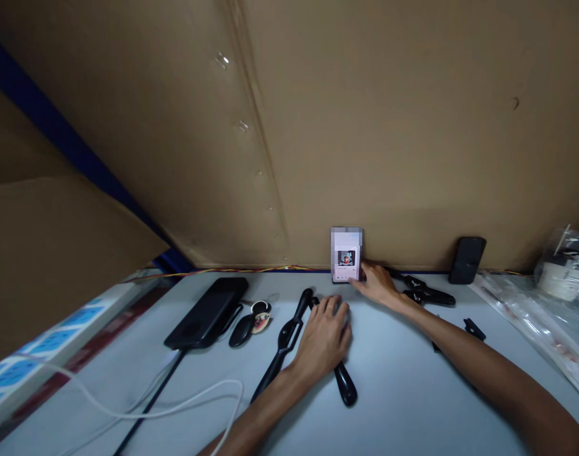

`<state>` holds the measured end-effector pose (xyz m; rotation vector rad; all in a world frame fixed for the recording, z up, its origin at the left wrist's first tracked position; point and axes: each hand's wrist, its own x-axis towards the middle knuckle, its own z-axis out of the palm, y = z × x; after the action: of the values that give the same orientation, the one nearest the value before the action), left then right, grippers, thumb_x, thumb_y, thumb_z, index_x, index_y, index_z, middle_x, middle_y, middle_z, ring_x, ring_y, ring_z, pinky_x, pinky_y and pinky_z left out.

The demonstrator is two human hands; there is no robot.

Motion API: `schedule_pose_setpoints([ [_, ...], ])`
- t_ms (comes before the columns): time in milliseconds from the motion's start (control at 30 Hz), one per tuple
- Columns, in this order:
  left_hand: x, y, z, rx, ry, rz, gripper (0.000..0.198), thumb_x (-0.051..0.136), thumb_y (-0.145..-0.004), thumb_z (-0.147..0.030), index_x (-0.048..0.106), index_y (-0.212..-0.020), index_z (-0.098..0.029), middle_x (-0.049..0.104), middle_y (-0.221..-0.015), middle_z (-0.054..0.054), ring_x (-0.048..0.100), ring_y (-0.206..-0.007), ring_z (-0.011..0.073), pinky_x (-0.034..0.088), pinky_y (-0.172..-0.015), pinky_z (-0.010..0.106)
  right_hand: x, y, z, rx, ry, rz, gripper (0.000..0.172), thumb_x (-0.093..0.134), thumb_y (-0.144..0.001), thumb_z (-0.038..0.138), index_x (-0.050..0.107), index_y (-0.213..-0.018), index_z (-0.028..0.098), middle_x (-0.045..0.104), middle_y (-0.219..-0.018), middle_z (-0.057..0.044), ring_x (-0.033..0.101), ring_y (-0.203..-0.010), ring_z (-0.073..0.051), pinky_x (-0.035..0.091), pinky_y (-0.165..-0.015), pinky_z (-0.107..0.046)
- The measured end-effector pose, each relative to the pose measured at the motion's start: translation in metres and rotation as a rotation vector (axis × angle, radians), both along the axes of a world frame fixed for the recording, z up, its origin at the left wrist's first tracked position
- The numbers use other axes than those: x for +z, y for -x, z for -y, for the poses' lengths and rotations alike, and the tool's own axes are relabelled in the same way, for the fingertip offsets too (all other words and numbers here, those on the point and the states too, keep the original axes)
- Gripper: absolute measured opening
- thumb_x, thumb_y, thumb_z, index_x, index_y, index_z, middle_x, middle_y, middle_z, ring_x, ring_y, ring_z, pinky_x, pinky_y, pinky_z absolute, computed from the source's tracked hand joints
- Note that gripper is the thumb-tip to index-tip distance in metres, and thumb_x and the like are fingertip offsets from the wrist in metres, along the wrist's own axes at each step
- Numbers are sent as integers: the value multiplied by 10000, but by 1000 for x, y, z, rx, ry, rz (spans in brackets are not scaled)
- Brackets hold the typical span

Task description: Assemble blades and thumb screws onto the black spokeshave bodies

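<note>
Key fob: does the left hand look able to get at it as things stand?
Likely yes. Nothing covers the key fob, and only a low black bar lies between it and the left hand, which could probably pass over.

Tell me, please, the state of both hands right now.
Left hand: over a black part; grip cannot be told.
Right hand: at the lit phone; grip cannot be told.
</note>
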<state>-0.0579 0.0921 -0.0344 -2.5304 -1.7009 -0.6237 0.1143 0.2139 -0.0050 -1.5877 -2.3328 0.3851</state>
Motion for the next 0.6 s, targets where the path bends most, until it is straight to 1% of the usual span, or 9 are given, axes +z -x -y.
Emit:
schedule_pose_setpoints([
  [600,3,-1,1,0,7,12,261,715,-1024,-313,679,-1236,-165,637,-1381,113,616,-1278,314,542,-1061,543,4,1,4,-8,-12,-6,357,682,-1049,401,654,-1335,190,684,-1320,-102,705,-1118,-256,608,-961,-476],
])
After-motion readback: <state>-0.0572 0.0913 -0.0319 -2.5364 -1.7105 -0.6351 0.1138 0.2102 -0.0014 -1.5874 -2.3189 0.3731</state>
